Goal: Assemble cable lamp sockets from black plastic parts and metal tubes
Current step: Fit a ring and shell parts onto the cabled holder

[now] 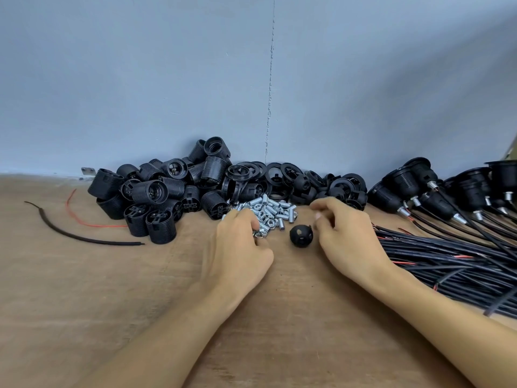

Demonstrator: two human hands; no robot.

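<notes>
A heap of small threaded metal tubes and nuts [272,210] lies at the middle of the wooden table [84,289]. My left hand [240,247] rests at the heap's near left edge with its fingers curled down among the nuts; what they hold is hidden. A black domed socket cap [300,235] lies loose on the table between my hands. Just right of the cap hovers my right hand [347,233], fingers loosely curled and holding nothing that I can see. Black ribbed socket bodies [159,194] are piled at the back left, black rings and caps [302,182] behind the tubes.
Assembled sockets with black cables [447,245] fan out over the right side of the table. A loose black cable [84,236] and a thin red wire [84,221] lie at the left. A grey wall [195,79] closes the back.
</notes>
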